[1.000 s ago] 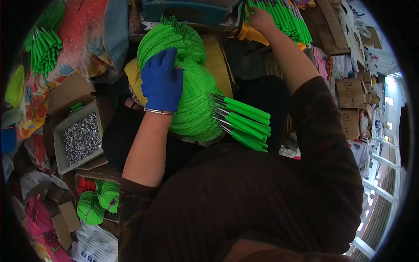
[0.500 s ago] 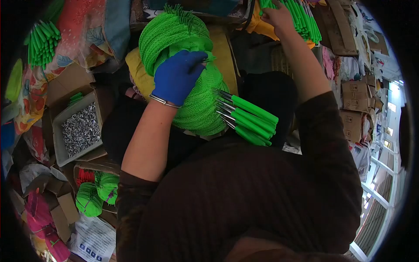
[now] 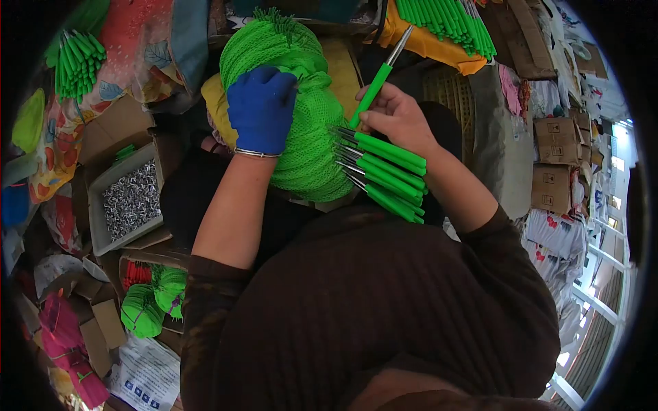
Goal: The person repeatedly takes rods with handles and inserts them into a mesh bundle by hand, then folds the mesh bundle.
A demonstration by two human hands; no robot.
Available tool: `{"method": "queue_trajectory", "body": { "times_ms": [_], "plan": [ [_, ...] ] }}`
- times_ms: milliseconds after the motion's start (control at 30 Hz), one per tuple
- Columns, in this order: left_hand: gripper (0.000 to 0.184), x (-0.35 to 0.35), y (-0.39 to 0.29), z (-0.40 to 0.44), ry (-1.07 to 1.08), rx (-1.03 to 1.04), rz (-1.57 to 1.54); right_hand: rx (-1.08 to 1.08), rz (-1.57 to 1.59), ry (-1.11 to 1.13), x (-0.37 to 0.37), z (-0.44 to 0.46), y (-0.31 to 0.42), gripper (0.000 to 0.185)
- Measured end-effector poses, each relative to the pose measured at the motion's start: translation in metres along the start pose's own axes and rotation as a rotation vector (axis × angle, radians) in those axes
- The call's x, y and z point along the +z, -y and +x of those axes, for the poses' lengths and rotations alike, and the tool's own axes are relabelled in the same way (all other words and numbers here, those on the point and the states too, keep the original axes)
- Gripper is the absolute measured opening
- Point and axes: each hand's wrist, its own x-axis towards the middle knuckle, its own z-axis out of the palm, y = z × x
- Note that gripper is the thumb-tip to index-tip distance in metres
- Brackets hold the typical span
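- R hand (image 3: pixel 399 122): bare, grasping 1 rod (image 3: pixel 382 77) w/ thumb & fingers nr. the lower end of its green handle; grip firm as far as vis.
- Rod pos.: in R hand, up-left of the palm in view, at the R side of the green net (image 3: pixel 312 147). Handle end just beside net; cannot tell if touching.
- Rod axis: long, slanted; metal tip (image 3: pixel 402 43) points up, a bit R, i.e. away from wearer & away from net.
- Ref. row: several rods (image 3: pixel 392 175) below R hand, metal ends at net's R side, handles out to R & slightly down. Held rod lies crosswise to these, tip opposite way re: net. Cannot tell if row's tips are pushed in or only resting.
- L hand (image 3: pixel 262 109): blue glove, on upper L part of net, fingers curled; cannot tell whether it clenches mesh.
- Nearer hand: R, to both held rod & row; L is across the net, well apart from row.
- Surrounds: more green handles (image 3: pixel 449 27) on orange cloth (image 3: pixel 439 49), beyond R hand; yellow cloth (image 3: pixel 346 72) beneath net.
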Motion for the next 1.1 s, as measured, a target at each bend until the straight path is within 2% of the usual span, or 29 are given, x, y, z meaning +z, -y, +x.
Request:
{"method": "queue_trajectory", "body": {
  "times_ms": [267,367,467,533,567,633,667,733,767,833,867,933,1100],
  "plan": [
    [0.018,0.001,0.0,-0.01,0.094,0.062,0.095,-0.059,-0.058,-0.052,-0.001,-0.01,-0.002,0.022],
    [0.017,0.004,-0.003,-0.011,0.088,0.042,0.108,-0.058,-0.068,-0.043,-0.001,-0.01,-0.006,0.017],
    [0.016,0.005,-0.01,-0.014,0.179,-0.055,-0.026,-0.062,-0.121,-0.049,-0.002,-0.009,-0.008,0.016],
    [0.017,0.006,-0.013,-0.014,0.413,-0.203,-0.148,-0.241,-0.352,-0.043,-0.006,-0.006,-0.013,0.018],
    [0.017,0.007,-0.011,-0.015,0.413,-0.205,-0.148,-0.24,-0.353,-0.041,-0.007,-0.005,-0.014,0.018],
    [0.021,0.009,-0.003,-0.014,0.485,-0.259,-0.585,-0.245,-0.435,0.013,-0.011,-0.005,-0.014,0.019],
    [0.021,0.008,0.002,-0.012,0.485,-0.261,-0.586,-0.243,-0.435,0.014,-0.012,-0.007,-0.013,0.019],
    [0.024,0.003,0.015,-0.006,0.885,-0.283,-0.836,-0.085,-0.401,0.063,-0.011,-0.014,-0.009,0.019],
    [0.024,0.002,0.019,-0.004,0.885,-0.288,-0.836,-0.083,-0.4,0.067,-0.01,-0.018,-0.005,0.019],
    [0.025,0.001,0.023,-0.001,0.833,-0.278,-0.889,-0.172,-0.634,-0.003,-0.008,-0.025,0.0,0.022],
    [0.025,0.0,0.023,-0.001,0.836,-0.28,-0.888,-0.17,-0.632,-0.002,-0.009,-0.026,-0.002,0.022],
    [0.025,-0.001,0.022,-0.002,0.796,-0.469,-1.037,-0.121,-0.589,0.013,-0.013,-0.03,-0.007,0.024],
    [0.024,0.0,0.023,-0.001,0.784,-0.567,-1.079,-0.105,-0.595,-0.006,-0.015,-0.036,-0.008,0.025]
  ]
}}
